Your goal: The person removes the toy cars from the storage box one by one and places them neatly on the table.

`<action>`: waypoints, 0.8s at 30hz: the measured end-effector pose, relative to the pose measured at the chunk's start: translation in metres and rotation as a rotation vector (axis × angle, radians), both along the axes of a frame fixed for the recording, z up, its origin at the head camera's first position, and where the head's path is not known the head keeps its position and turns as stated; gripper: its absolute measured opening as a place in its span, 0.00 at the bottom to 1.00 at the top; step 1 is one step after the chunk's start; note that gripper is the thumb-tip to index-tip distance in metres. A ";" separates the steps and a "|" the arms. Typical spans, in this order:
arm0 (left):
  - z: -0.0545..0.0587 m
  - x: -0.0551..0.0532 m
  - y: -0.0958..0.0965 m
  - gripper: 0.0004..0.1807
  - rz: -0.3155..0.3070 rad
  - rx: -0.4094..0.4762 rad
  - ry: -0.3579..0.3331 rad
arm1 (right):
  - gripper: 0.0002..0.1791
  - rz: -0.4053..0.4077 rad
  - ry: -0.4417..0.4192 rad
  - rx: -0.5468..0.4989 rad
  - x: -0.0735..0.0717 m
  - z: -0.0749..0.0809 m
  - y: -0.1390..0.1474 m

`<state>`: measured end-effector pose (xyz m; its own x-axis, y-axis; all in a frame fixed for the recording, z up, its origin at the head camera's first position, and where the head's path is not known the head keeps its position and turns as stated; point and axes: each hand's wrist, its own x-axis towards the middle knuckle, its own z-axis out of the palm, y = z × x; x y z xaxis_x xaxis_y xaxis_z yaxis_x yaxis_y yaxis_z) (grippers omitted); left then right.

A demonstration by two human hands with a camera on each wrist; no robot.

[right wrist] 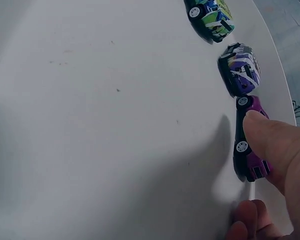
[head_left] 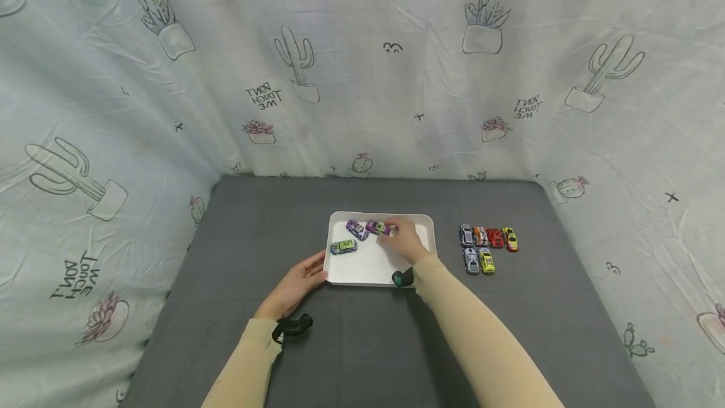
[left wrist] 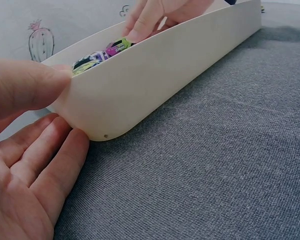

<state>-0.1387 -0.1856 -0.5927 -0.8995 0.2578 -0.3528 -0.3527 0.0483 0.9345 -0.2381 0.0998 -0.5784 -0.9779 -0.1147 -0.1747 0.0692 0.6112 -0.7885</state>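
Observation:
Inside the white tray [head_left: 368, 272], my right hand [head_left: 404, 241] pinches a purple and green toy car [right wrist: 250, 157] by its sides, near the far wall. A purple and white toy car [right wrist: 244, 70] lies against its end. Farther left in the tray is a green toy car [head_left: 343, 247]. My left hand [head_left: 297, 285] touches the tray's near left corner from outside. In the left wrist view its thumb is at the rim, while the straight fingers [left wrist: 65, 165] touch low on the wall.
Right of the tray, several toy cars stand in two rows on the grey cloth, among them a red car [head_left: 495, 238] and a yellow car [head_left: 486, 261]. A patterned curtain [head_left: 362, 68] hangs behind the table [head_left: 272, 219] and along both sides.

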 end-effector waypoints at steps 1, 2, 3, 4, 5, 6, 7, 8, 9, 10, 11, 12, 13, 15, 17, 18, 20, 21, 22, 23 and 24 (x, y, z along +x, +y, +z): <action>0.000 0.000 0.000 0.33 0.002 -0.001 0.001 | 0.25 -0.003 -0.001 0.002 0.000 0.000 -0.001; 0.000 0.000 -0.001 0.33 0.005 0.002 0.000 | 0.25 -0.008 -0.009 0.003 -0.001 0.000 -0.002; 0.000 0.000 -0.001 0.33 0.009 0.004 -0.001 | 0.24 -0.014 -0.013 0.008 -0.001 0.000 -0.002; 0.000 0.000 -0.001 0.33 0.009 0.005 -0.001 | 0.23 -0.022 -0.024 0.009 -0.001 0.000 -0.003; -0.001 0.000 -0.001 0.33 0.008 0.005 0.001 | 0.22 -0.030 -0.032 0.018 -0.001 0.001 -0.003; -0.001 0.000 -0.001 0.33 0.005 0.009 0.003 | 0.21 -0.039 -0.035 0.021 -0.001 0.000 -0.003; -0.001 0.000 -0.001 0.33 0.002 0.010 0.007 | 0.20 -0.048 -0.043 0.029 -0.001 0.000 -0.003; -0.001 -0.001 -0.001 0.33 -0.001 0.013 0.009 | 0.19 -0.055 -0.050 0.037 -0.001 0.001 -0.003; -0.002 -0.001 -0.001 0.33 -0.004 0.015 0.013 | 0.19 -0.060 -0.056 0.046 -0.001 0.001 -0.003; -0.002 -0.002 0.000 0.33 -0.008 0.016 0.016 | 0.18 -0.063 -0.060 0.053 -0.001 0.001 -0.002; -0.002 -0.002 0.001 0.33 -0.010 0.018 0.017 | 0.18 -0.060 -0.060 0.060 -0.001 0.002 -0.001; -0.002 -0.003 0.001 0.33 -0.011 0.018 0.020 | 0.19 -0.056 -0.063 0.066 -0.001 0.002 0.001; -0.002 -0.003 0.002 0.33 -0.012 0.016 0.021 | 0.19 -0.051 -0.063 0.066 0.000 0.004 0.002; -0.001 -0.003 0.002 0.33 -0.014 0.014 0.025 | 0.19 -0.043 -0.065 0.063 0.001 0.006 0.005; 0.000 -0.002 0.001 0.34 -0.017 0.008 0.029 | 0.18 -0.039 -0.072 0.050 0.003 0.010 0.008; 0.000 -0.002 0.001 0.34 -0.016 0.006 0.028 | 0.18 -0.036 -0.076 0.040 0.005 0.011 0.009; 0.000 -0.001 0.001 0.33 -0.014 0.003 0.030 | 0.17 -0.029 -0.088 0.018 0.009 0.015 0.012; 0.000 -0.001 0.001 0.33 -0.014 0.002 0.029 | 0.16 -0.025 -0.092 0.006 0.011 0.018 0.014; 0.001 0.000 0.001 0.33 -0.013 -0.001 0.026 | 0.16 -0.021 -0.093 -0.001 0.013 0.019 0.015; 0.000 0.000 0.002 0.33 -0.013 0.000 0.026 | 0.16 -0.018 -0.089 -0.008 0.014 0.021 0.017; 0.000 0.000 0.002 0.33 -0.014 -0.002 0.026 | 0.16 -0.018 -0.081 -0.011 0.016 0.023 0.019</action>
